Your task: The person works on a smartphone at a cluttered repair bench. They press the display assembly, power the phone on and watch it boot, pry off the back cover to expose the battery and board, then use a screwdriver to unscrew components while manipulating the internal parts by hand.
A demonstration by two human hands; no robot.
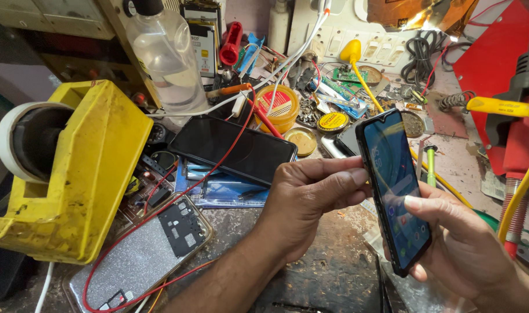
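The lit phone (395,188) stands on edge at about 3 o'clock above the bench (334,272), pinched by the left hand (308,200) along its upper edge and cradled by the right hand (461,249) below; light, stiff, smooth glass, likely slippery and fragile, best gripped by its side edges

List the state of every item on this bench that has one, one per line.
Held phone: screen lit, gripped by left hand and right hand.
Black phone: screen dark, lying flat.
Phone back shell: opened, face up.
Clear bottle: upright, capped.
Yellow tape dispenser: roll loaded.
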